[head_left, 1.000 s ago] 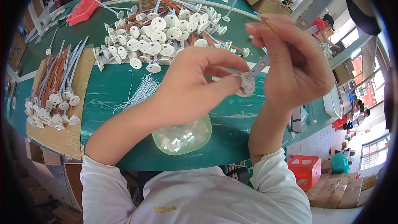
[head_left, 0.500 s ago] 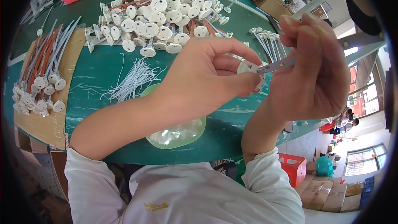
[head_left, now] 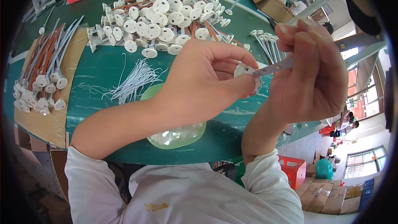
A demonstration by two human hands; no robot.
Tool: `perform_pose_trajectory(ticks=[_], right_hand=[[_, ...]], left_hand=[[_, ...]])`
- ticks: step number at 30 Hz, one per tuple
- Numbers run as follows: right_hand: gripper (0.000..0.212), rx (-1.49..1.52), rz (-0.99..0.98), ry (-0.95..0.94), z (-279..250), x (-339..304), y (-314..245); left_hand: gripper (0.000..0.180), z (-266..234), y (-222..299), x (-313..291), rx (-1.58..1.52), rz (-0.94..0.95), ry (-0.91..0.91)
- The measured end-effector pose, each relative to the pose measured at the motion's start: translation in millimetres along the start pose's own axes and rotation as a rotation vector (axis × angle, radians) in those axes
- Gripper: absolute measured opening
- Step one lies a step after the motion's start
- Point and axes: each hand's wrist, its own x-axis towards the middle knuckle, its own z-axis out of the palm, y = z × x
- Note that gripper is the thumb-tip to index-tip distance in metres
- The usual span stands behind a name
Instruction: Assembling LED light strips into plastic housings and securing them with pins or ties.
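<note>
Scuffed green tabletop point(head_left: 224, 141) lies beneath the raised hands. The left hand point(head_left: 203, 72) pinches a round, white holder point(head_left: 240, 69); the right hand point(head_left: 311, 72) closes its fingers on a thin, flat strip point(head_left: 271, 69), whose long axis slants up rightward from the holder.

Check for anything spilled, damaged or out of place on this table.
Nothing looks clearly spilled or damaged. Slightly odd: one lone strip sits apart, beyond the bundle on the cardboard, and the wires form a loose tangle, with one straying out.
</note>
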Motion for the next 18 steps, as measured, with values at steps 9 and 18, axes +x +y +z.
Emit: perform_pose_trajectory(ticks=[9,18], right_hand=[[0.006,0.749,0.465,0.027,-28.8,13.4,-14.1],[0.022,1.427,0.275,-0.477,-52.0,30.5,1.3]], left_hand=[[0.036,3.6,-0.5,-6.8,0.296,0.413,0.052],[0.042,-2.5,12.4,-6.0,0.983,1.158,0.143]])
